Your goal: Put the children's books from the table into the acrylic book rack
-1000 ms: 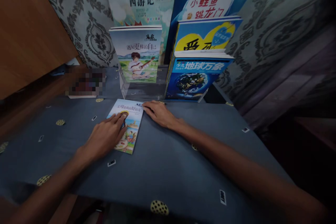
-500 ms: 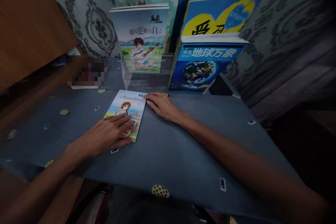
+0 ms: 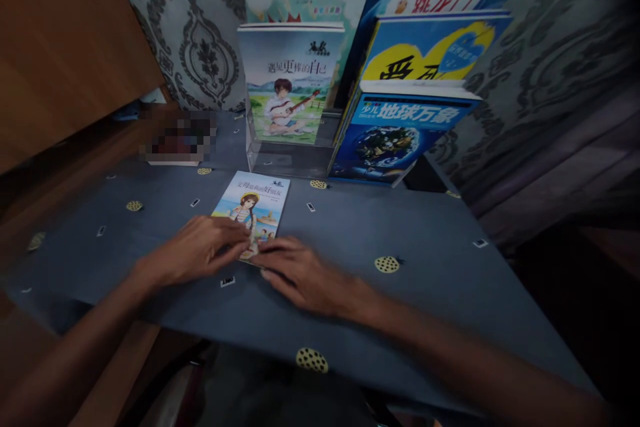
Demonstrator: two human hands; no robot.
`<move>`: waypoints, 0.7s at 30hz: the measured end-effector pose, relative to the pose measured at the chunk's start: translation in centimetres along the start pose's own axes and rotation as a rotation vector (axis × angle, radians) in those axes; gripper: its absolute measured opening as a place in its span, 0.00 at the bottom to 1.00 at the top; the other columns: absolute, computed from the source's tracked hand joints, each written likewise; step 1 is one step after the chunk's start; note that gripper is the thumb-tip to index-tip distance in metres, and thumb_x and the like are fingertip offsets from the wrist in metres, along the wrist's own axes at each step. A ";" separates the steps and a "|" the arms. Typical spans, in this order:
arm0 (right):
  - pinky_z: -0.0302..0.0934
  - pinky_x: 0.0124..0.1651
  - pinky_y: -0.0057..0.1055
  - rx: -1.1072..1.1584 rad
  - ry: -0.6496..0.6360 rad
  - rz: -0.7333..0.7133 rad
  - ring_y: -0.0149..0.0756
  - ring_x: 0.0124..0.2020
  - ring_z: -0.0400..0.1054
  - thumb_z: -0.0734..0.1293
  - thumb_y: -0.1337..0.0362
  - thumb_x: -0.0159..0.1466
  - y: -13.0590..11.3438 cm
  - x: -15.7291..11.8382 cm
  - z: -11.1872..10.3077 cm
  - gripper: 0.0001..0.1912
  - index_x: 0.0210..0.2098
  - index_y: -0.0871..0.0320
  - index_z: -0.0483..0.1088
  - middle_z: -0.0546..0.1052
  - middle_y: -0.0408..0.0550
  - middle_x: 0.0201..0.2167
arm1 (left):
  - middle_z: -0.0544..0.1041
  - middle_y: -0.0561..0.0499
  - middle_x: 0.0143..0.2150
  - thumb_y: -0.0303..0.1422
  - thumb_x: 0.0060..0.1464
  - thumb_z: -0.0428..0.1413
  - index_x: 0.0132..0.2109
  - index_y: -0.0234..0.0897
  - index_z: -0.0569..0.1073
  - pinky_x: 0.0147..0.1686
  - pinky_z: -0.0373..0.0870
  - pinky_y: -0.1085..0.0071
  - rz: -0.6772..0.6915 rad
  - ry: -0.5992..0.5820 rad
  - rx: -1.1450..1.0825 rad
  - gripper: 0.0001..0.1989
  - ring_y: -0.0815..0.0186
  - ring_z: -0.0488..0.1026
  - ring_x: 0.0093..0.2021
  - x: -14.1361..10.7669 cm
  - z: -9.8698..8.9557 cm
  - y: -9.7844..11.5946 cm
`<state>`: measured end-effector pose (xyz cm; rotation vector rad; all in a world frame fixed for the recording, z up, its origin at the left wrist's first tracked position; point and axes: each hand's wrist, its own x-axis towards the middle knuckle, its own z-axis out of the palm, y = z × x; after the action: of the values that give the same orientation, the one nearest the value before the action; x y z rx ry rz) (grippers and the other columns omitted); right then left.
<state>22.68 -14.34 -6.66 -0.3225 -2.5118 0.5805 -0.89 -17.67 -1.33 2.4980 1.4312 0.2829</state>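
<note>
Right now the slim paperback with the girl in a yellow hat (image 3: 253, 203) lies face up on the cloth-covered counter (image 3: 440, 233), just in front of the clear stand (image 3: 290, 163). The left hand (image 3: 200, 247) rests over its lower left part, fingers loosely extended and not clenched; the right hand (image 3: 310, 280) has its fingertips at the lower right corner, though whether they pinch the cover or merely touch it, I cannot tell. Pressing down on the left while prising up that corner could crease the cover, I judge, since the two hands would work against each other. A sideways drag might rumple the cloth, if it is loose, and skew the book with it. Too hard a push away from the body could knock the stand, jolting the guitar-cover book (image 3: 287, 80) and the globe-cover book (image 3: 390, 137).
</note>
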 end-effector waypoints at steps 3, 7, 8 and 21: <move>0.66 0.59 0.40 0.000 -0.059 -0.089 0.39 0.56 0.70 0.59 0.65 0.72 -1.5 -0.4 0.4 0.16 0.55 0.62 0.72 0.81 0.54 0.43 | 0.82 0.45 0.45 0.43 0.66 0.45 0.53 0.39 0.77 0.45 0.71 0.69 -0.260 0.094 0.033 0.21 0.59 0.79 0.44 1.0 -0.1 -1.6; 0.67 0.58 0.38 0.088 -0.017 0.004 0.37 0.54 0.71 0.59 0.64 0.72 -1.2 -0.3 0.4 0.16 0.54 0.59 0.72 0.80 0.52 0.47 | 0.80 0.38 0.49 0.43 0.64 0.47 0.65 0.36 0.64 0.46 0.70 0.61 -0.551 0.119 0.188 0.27 0.50 0.77 0.47 2.6 0.6 -3.2; 0.66 0.59 0.38 0.100 0.015 0.058 0.36 0.54 0.72 0.59 0.64 0.72 -1.0 -0.2 0.5 0.16 0.54 0.58 0.72 0.80 0.51 0.48 | 0.79 0.37 0.50 0.42 0.64 0.47 0.66 0.36 0.63 0.47 0.69 0.60 -0.569 0.112 0.192 0.28 0.49 0.77 0.48 2.9 0.9 -3.4; 0.51 0.69 0.52 -0.277 -0.047 0.522 0.52 0.70 0.54 0.60 0.55 0.71 -0.1 1.3 1.3 0.25 0.64 0.61 0.64 0.64 0.64 0.66 | 0.79 0.51 0.30 0.28 0.44 0.62 0.45 0.34 0.75 0.32 0.70 0.74 -0.812 0.599 -1.079 0.18 0.66 0.76 0.32 4.5 0.7 -7.2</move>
<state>20.87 -14.36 -6.98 -1.1000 -2.5538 0.4288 -4.31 -10.34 -3.98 0.9150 1.6737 1.2588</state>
